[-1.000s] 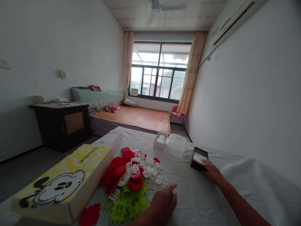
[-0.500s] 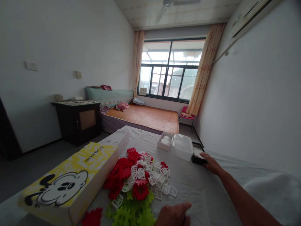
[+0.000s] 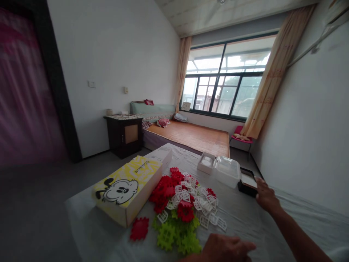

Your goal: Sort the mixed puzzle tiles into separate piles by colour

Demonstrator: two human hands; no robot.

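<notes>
My right hand (image 3: 268, 194) is at the right side of a black open-topped box (image 3: 247, 188), fingers stretched out against its edge. Low in the view, my left hand (image 3: 226, 248) hovers over the cloth with its index finger extended and the others loosely bent; it appears to hold nothing. Left of it lies a heap of plastic pieces: red notched pieces (image 3: 160, 193), white lattice window pieces (image 3: 205, 203) and green notched pieces (image 3: 178, 234). A lone red square piece (image 3: 139, 229) lies apart from the pile.
A clear plastic container (image 3: 227, 171) stands beside a small white box (image 3: 206, 163) at the far table edge. Left of the heap is a yellow and white carton (image 3: 128, 189), with a white box (image 3: 160, 154) behind. A grey cloth (image 3: 84, 218) covers the table; beyond stands a bed (image 3: 191, 134).
The view has swung left, so everything sits further right. My right hand's fingers have straightened beside the black box. The pile looks the same.
</notes>
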